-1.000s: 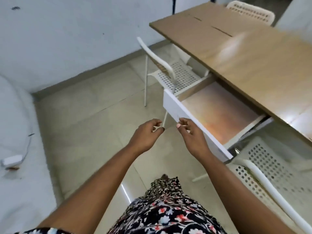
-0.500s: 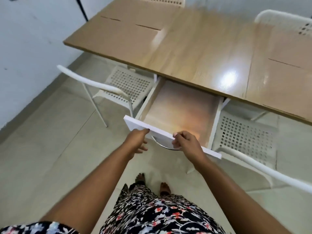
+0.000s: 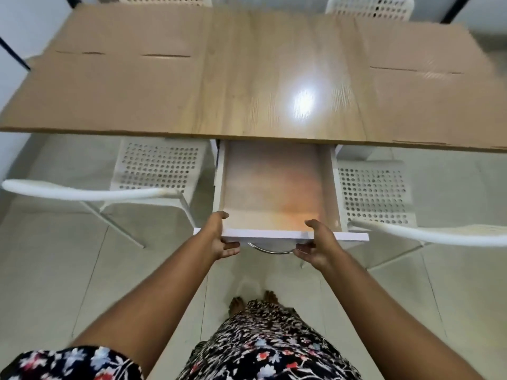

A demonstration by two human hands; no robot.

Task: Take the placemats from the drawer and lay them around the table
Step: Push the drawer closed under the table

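Note:
A white drawer [image 3: 279,233] stands pulled out from under the wooden table [image 3: 274,78], and its glossy beige-orange inside shows no separate object. My left hand [image 3: 219,239] clasps the left part of the drawer front, thumb over the top edge and fingers underneath. My right hand [image 3: 315,245] clasps the right part the same way. Between the hands hangs the metal handle [image 3: 270,250]. Flat brown placemats lie on the left end of the tabletop [image 3: 109,86] and on the right end [image 3: 428,100].
White perforated chairs stand on both sides of the drawer, one at the left [image 3: 159,168] and one at the right [image 3: 373,193], their curved backs reaching toward me. Two more chairs [image 3: 367,6] are at the table's far side. My feet are on the pale tiled floor [image 3: 82,270].
The view has swung round to face the table squarely. My hands have spread apart along the drawer front, the right one leaving the handle area.

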